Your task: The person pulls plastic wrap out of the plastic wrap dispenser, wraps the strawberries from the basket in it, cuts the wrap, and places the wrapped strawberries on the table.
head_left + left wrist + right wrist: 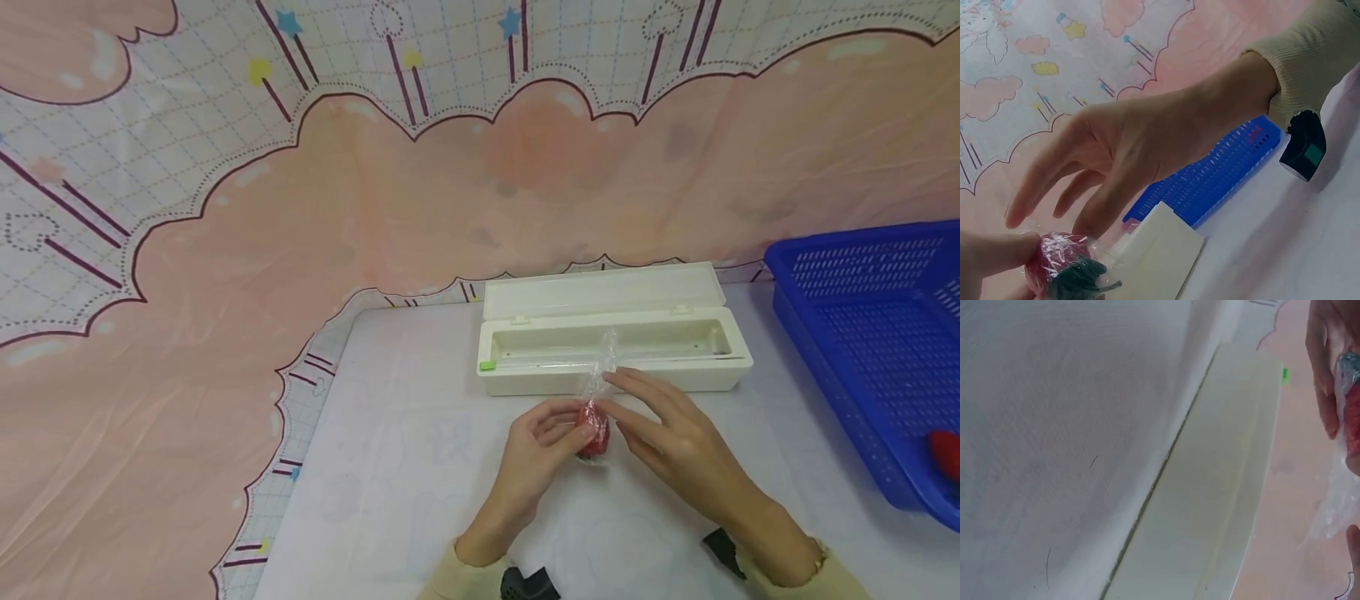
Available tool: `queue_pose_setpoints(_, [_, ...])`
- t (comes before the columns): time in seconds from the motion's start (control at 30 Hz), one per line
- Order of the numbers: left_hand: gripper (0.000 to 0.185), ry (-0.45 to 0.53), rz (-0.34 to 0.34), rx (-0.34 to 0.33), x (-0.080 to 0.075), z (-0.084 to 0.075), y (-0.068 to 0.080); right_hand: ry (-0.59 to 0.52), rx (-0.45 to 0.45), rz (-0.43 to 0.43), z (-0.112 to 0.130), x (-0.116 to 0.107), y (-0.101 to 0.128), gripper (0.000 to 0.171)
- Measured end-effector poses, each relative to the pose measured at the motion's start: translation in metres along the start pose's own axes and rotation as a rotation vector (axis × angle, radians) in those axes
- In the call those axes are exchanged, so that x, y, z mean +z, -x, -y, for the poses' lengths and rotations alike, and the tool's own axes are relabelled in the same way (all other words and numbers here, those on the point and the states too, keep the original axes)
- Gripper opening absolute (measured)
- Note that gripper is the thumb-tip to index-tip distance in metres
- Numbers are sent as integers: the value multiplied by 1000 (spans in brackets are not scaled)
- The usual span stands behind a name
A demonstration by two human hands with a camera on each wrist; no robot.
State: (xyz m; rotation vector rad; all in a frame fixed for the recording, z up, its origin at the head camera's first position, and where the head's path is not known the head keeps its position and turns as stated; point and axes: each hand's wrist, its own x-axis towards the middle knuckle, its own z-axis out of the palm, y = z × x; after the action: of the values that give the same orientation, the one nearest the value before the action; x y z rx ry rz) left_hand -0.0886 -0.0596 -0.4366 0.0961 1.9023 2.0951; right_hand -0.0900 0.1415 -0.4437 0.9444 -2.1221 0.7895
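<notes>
A red strawberry (596, 429) with dark green leaves (1079, 278) is wrapped in clear cling film. My left hand (528, 458) pinches it between thumb and fingers, above the white table. The loose tail of the cling film (600, 367) sticks up from the strawberry, overlapping the front of a white cling film dispenser (615, 379) in the head view. Fingers spread and fairly straight, my right hand (678, 442) has its fingertips right at the film and the strawberry's right side. In the left wrist view, the right hand (1116, 140) arches over the wrapped strawberry.
The dispenser's lid (600, 293) stands raised at the back, and a green slider (487, 365) sits at its left end. A blue plastic basket (832, 400) on the right holds a red item (945, 454). Behind the table (405, 400) hangs a pink patterned cloth (450, 200).
</notes>
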Motion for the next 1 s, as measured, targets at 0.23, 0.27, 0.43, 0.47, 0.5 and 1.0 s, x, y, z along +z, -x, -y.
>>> queue_pose_setpoints(0.23, [32,-104,-4,15,1,-1,2,22,3,49,0,0,1,44])
queue_pose_setpoints(0.27, [31,-105,0,14,1,-1,2,21,14,60,0,-1,1,44])
queue_pose_setpoints(0.43, [32,-102,55,12,-2,-2,1,-7,32,55,-3,0,2,43])
queue_pose_setpoints(0.47, [32,-102,70,15,-4,-3,1,-14,27,44,-3,0,2,43])
queue_pose_setpoints(0.5, [32,-106,83,18,-5,-3,1,-20,20,31,-4,1,2,42])
queue_pose_setpoints(1.0, [34,-87,100,71,-5,-4,1,-218,339,86,2,3,8,43])
